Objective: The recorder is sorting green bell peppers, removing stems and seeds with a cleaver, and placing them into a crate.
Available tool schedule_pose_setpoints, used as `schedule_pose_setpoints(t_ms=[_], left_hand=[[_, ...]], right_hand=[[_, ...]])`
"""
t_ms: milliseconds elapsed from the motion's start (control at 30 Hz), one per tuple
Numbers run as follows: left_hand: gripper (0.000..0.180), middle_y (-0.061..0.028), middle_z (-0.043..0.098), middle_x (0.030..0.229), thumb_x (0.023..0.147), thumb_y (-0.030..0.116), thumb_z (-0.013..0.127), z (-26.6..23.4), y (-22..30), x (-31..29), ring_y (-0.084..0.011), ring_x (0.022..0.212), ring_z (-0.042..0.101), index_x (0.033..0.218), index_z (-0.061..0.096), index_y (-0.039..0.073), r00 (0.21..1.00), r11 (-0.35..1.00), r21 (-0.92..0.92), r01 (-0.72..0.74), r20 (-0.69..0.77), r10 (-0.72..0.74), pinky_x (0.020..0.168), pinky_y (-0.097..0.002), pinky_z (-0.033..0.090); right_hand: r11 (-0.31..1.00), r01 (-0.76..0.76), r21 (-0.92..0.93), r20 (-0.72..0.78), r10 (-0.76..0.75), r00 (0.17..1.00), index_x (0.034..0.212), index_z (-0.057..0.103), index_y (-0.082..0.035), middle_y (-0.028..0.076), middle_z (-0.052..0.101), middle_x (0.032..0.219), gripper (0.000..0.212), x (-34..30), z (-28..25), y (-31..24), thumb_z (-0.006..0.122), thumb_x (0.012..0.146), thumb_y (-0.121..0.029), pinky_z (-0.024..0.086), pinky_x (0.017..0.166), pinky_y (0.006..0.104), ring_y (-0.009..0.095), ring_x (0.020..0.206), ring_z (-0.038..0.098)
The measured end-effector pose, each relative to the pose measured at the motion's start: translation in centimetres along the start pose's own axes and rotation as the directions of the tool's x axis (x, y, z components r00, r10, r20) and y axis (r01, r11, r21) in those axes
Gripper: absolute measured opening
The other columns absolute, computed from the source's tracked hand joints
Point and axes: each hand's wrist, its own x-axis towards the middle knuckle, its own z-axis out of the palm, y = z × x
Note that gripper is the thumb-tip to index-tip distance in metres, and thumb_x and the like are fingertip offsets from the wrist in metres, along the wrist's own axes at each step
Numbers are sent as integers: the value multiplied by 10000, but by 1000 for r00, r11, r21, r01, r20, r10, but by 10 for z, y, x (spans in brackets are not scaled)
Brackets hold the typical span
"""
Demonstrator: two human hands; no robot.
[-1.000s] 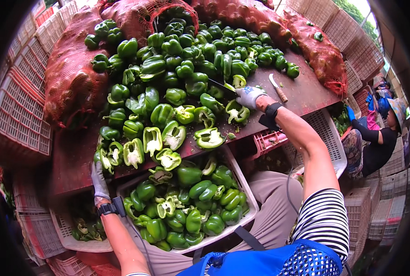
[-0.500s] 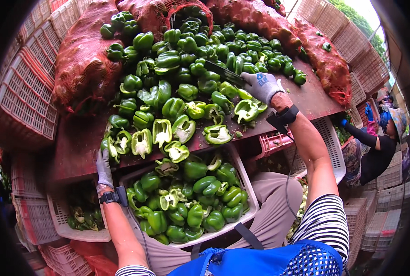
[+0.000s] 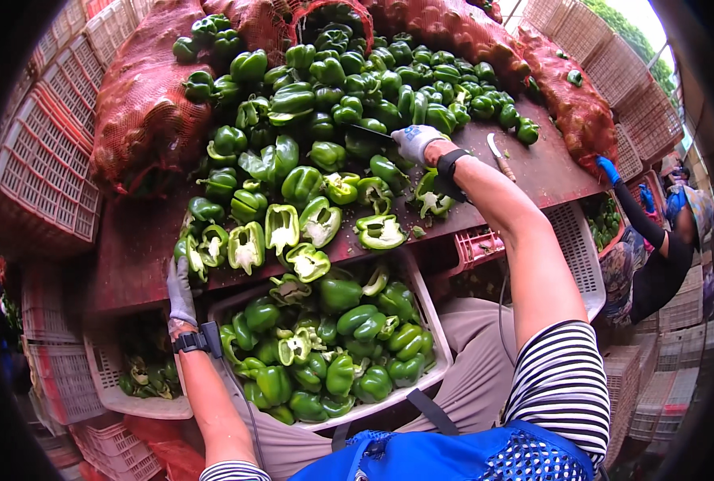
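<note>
My left hand (image 3: 181,295), in a grey glove, rests at the table's left front edge with its fingers stretched out beside cut green pepper halves (image 3: 213,245). My right hand (image 3: 418,144), gloved too, is closed around a dark, flat-bladed tool (image 3: 371,131); its handle is hidden in the glove. That blade lies among the whole green bell peppers (image 3: 293,103) heaped on the table. Several split peppers with pale insides lie along the front, such as a half pepper (image 3: 379,232). A curved knife (image 3: 500,157) with a wooden handle lies right of my right forearm.
The reddish table (image 3: 549,172) is backed by red mesh sacks (image 3: 153,104). Below its edge a white crate (image 3: 433,309) of peppers stands before me, with another crate (image 3: 137,407) to its left. Stacked crates (image 3: 44,172) stand left; at right, a co-worker's blue-gloved hand (image 3: 608,169) touches a sack.
My right hand has moved left with the dark tool, uncovering the curved knife. Light pepper pieces near it have shifted. The co-worker's arm has risen to the sack; my left hand stays put.
</note>
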Motion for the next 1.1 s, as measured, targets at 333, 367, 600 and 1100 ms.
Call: schedule_pose_setpoints(t_ms=[333,367,600,1100], left_hand=[[651,-45,664,1300,1033,590,549,14,1,7,-190,1022,661,1542,516,186,997,997,-19,-70,32,71,644,-325,548],[664,-51,660,1317,1030,600,545,13,-2,12,-203,1042,661,1546,511,184,996,997,-29,-71,44,72,651,-333,554],[677,-72,639,1363,1024,593,565,0,-10,12,-238,1092,661,1561,490,188,997,998,-9,-56,61,57,689,-376,584],[828,-192,496,1548,961,307,774,25,-6,30,-287,1371,513,1623,351,44,965,925,309,-221,-65,253,1176,-383,387]], right_hand=[[999,-12,-45,-102,7,995,1222,716,-118,188,779,1061,291,-29,9,2,543,1007,-212,598,845,502,384,1001,759],[999,13,34,-223,-5,975,1183,683,-146,198,768,984,240,-36,15,6,553,998,-225,583,779,528,412,919,750],[890,-430,149,-465,447,764,1112,650,-138,191,772,955,176,-131,-23,63,545,1010,-236,593,741,533,400,900,761],[817,-572,73,-302,565,768,1428,581,-226,139,724,1299,478,-107,29,117,603,1001,-440,588,926,518,374,1168,717]])
